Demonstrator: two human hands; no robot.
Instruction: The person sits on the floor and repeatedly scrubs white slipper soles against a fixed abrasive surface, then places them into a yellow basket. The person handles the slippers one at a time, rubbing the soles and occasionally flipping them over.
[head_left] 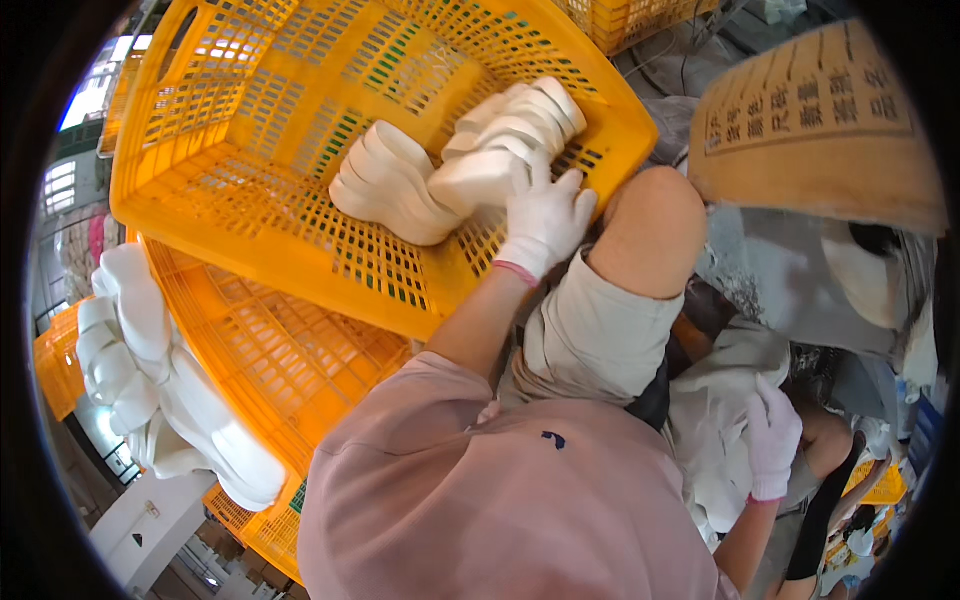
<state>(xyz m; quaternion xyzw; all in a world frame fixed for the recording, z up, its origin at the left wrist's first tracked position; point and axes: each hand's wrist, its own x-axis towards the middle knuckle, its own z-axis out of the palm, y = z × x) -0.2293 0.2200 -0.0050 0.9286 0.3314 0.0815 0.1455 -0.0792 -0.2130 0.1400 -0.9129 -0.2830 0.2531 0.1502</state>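
White, thick shoe soles (385, 190) are bunched in two stacked groups inside a yellow plastic crate (270, 235), which tilts toward me. My left hand (545, 222), in a white glove with a pink cuff, reaches over the crate's near side. Its fingers are apart, and the fingertips touch the end of the nearest sole (478, 180) in the right-hand group. At my right side, my gloved right hand (772, 442) has its fingers stretched upward. It is beside pale white material (705, 455) by my leg; whether that is soles or cloth I cannot tell.
Beneath the tilted crate is another orange crate (270, 340), with more white soles (190, 400) heaped at its left. A brown sack (815, 130) with printing stands over grey machinery (790, 280) at the right. My bare knee (655, 225) is close to the crate's right corner.
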